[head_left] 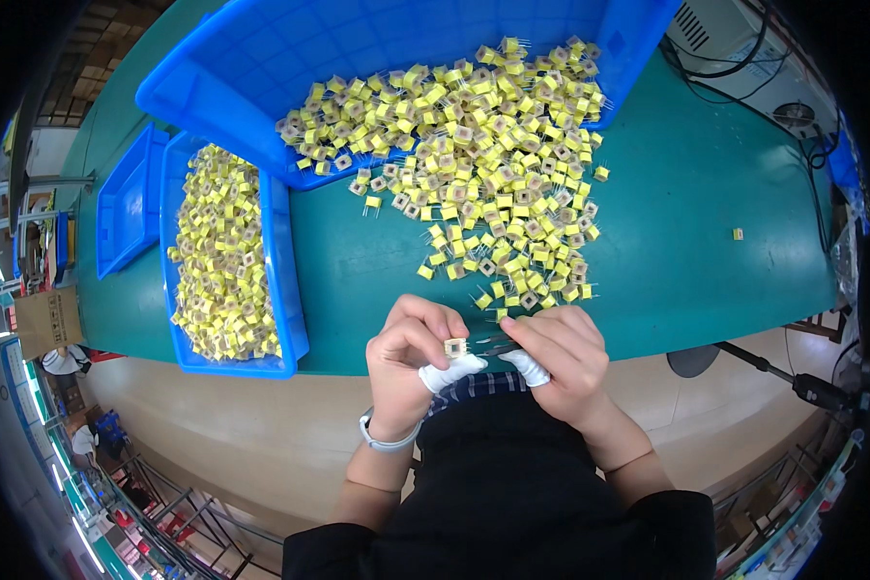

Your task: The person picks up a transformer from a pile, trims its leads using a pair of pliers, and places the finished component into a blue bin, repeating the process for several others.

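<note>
My left hand (406,362) pinches a small yellow-taped transformer part (455,347) between thumb and fingers, just over the near table edge. A white cot covers its thumb. My right hand (563,358) meets it from the right and holds thin metal tweezers (493,346) whose tip points at the part; a white cot is on its thumb too. Right beyond both hands, a wide pile of the same yellow parts (483,164) spreads over the green table (686,213).
A large blue bin (213,77) lies tipped at the back, the pile spilling from it. A blue tray (282,280) at my left is full of yellow parts. Another blue tray (126,198) sits further left. Black cables (744,72) run at the back right. One stray part (738,233) lies alone.
</note>
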Available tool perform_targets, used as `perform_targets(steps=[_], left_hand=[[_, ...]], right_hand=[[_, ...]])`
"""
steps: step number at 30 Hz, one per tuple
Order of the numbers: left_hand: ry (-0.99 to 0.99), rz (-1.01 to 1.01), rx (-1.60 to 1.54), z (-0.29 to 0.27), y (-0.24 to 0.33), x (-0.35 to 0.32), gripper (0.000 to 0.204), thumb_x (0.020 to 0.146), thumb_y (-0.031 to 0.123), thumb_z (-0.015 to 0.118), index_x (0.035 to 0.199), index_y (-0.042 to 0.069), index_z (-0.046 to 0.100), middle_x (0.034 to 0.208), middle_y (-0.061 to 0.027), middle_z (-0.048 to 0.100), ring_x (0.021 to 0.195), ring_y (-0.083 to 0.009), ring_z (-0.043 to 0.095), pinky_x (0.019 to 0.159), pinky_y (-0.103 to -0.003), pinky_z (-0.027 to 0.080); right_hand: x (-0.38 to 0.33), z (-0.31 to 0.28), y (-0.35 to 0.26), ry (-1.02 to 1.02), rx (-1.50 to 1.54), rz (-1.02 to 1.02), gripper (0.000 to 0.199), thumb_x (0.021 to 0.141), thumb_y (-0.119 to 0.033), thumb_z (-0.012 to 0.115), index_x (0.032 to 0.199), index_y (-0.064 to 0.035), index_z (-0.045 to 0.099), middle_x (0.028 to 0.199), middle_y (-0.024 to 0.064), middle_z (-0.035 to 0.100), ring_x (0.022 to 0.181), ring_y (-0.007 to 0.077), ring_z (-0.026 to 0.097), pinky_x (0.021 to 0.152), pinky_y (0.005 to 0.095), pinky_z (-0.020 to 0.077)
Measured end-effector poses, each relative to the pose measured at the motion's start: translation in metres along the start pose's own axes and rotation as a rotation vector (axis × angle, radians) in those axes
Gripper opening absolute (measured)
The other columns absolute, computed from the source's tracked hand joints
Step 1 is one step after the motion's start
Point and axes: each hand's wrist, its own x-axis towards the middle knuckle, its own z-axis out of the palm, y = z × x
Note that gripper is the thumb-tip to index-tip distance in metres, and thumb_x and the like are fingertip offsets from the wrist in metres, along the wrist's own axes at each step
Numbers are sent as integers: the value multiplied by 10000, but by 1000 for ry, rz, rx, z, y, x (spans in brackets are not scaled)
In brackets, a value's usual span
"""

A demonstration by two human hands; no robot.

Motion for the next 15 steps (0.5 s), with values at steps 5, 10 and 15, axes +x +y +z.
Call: perform_targets(steps=[5,10,15], left_hand=[[-57,48,31,-3,1,0,280,734,-52,922,744,50,661,1013,-47,576,978,-230,681,854,-360,574],[-113,52,107,-3,6,2,290,735,-37,914,722,60,641,995,-48,572,959,-232,672,836,-351,564],[-128,58,131,-5,5,3,343,736,14,938,690,80,604,980,-45,565,938,-231,661,808,-340,551]], right_hand=[[0,-1,0,-15,6,8,360,722,-50,827,1078,-6,802,922,110,751,774,273,684,682,377,508],[-1,-3,0,-29,-4,-6,366,708,-52,826,1071,-16,807,918,99,754,772,265,686,680,373,506],[-2,-3,1,-58,-7,-14,373,698,-59,825,1069,-26,810,916,85,761,783,257,694,687,368,504]])
